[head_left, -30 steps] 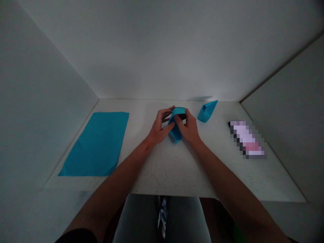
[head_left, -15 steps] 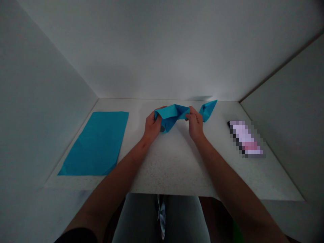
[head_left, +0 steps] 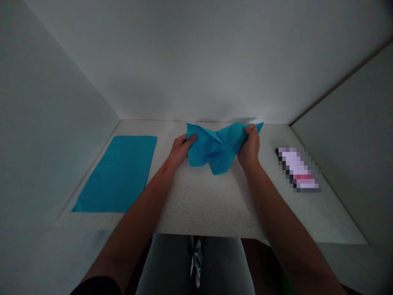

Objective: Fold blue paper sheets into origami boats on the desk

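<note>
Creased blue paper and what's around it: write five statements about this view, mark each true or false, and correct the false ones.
1. The left hand and the right hand both hold the creased blue paper. True.
2. The phone-like device lies on the right side of the table. True.
3. The blue sheet on the table's left is crumpled into a ball. False: it lies spread out.
4. The left hand touches the phone-like device. False: it grips the paper's left side, well away from the device.
5. A pointed blue tip shows beside the right hand. True.
</note>
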Available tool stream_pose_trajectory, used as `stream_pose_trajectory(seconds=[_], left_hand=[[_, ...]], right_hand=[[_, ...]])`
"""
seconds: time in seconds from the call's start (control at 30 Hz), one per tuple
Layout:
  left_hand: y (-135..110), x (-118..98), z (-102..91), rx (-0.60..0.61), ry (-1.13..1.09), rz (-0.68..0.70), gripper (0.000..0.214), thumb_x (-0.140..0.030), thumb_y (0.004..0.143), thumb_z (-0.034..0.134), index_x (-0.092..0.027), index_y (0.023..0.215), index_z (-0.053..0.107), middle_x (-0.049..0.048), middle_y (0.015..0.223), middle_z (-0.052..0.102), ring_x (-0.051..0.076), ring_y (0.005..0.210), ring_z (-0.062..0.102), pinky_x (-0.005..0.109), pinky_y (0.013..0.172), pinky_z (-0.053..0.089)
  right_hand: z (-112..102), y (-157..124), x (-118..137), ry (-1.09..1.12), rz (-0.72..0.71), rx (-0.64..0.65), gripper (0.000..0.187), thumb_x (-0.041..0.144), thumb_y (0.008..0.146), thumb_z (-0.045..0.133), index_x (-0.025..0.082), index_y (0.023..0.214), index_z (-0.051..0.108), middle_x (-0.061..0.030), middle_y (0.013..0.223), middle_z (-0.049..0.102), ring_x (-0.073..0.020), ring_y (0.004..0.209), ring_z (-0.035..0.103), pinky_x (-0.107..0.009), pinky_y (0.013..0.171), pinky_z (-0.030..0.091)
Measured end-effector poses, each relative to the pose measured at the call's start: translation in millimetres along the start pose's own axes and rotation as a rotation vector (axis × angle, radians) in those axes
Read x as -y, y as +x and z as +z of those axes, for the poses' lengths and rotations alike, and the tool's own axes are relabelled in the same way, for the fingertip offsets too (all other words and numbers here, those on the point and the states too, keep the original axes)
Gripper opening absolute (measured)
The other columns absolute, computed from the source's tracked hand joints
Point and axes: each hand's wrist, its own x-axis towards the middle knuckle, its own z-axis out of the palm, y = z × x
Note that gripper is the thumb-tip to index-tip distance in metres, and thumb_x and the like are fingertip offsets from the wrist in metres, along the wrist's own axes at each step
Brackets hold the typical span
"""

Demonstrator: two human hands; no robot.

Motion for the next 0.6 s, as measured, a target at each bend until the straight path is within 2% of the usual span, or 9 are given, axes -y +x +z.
stream_pose_trajectory(seconds=[0.07, 0.2, 0.33, 0.43, 0.5, 0.6], left_hand=[[-1.6, -4.5, -0.7, 0.062, -0.071, -0.077, 0.062, -0.067, 0.072, 0.093, -0.016, 0.105, 0.079, 0.0102, 0.095, 0.082, 0.025, 0.085, 0.078, 0.036, 0.077, 0.065], [-6.1, -13.1, -1.9, 0.180, -0.171, -0.227, 0.061, -0.060, 0.076, 0.093, -0.016, 0.116, 0.079, 0.0143, 0.109, 0.083, 0.031, 0.103, 0.080, 0.043, 0.095, 0.065], [-5.8, -18.9, -6.2, 0.191, -0.183, -0.255, 0.051, -0.052, 0.084, 0.089, -0.016, 0.118, 0.079, 0.0149, 0.113, 0.083, 0.033, 0.114, 0.077, 0.046, 0.103, 0.063], [-1.6, -20.8, -13.8, 0.143, -0.138, -0.223, 0.049, -0.052, 0.087, 0.087, -0.016, 0.119, 0.079, 0.0149, 0.114, 0.082, 0.032, 0.113, 0.077, 0.046, 0.102, 0.063], [1.8, -20.4, -20.3, 0.062, -0.058, -0.183, 0.049, -0.055, 0.087, 0.085, -0.016, 0.117, 0.079, 0.0141, 0.111, 0.082, 0.031, 0.108, 0.077, 0.045, 0.097, 0.064], [5.9, -17.6, -28.8, -0.104, 0.164, -0.013, 0.048, -0.060, 0.088, 0.082, -0.017, 0.110, 0.079, 0.0112, 0.104, 0.082, 0.029, 0.101, 0.076, 0.043, 0.092, 0.064]], right_hand=[[2.0, -1.0, 5.1, 0.102, 0.069, -0.075, 0.049, 0.073, 0.093, 0.063, 0.027, 0.085, 0.052, 0.0029, 0.078, 0.047, -0.0186, 0.077, 0.056, -0.030, 0.070, 0.048], [7.0, -4.4, 11.7, 0.162, 0.155, -0.061, 0.057, 0.079, 0.082, 0.075, 0.026, 0.087, 0.053, 0.0053, 0.077, 0.047, -0.0163, 0.072, 0.051, -0.029, 0.067, 0.047], [2.3, -2.5, 16.3, 0.051, 0.076, -0.068, 0.061, 0.084, 0.084, 0.070, 0.026, 0.093, 0.054, 0.0053, 0.078, 0.046, -0.0161, 0.074, 0.051, -0.029, 0.068, 0.047], [-8.3, 4.3, 20.7, -0.029, -0.031, -0.118, 0.060, 0.085, 0.089, 0.064, 0.026, 0.097, 0.053, 0.0051, 0.080, 0.046, -0.0157, 0.075, 0.052, -0.029, 0.068, 0.047], [-17.7, 10.1, 23.2, -0.070, -0.099, -0.165, 0.059, 0.083, 0.091, 0.064, 0.026, 0.097, 0.052, 0.0041, 0.083, 0.048, -0.0155, 0.077, 0.053, -0.029, 0.069, 0.047], [-31.8, 17.1, 24.9, -0.125, -0.160, -0.211, 0.057, 0.081, 0.092, 0.065, 0.025, 0.100, 0.053, 0.0019, 0.087, 0.053, -0.0161, 0.080, 0.057, -0.029, 0.069, 0.048]])
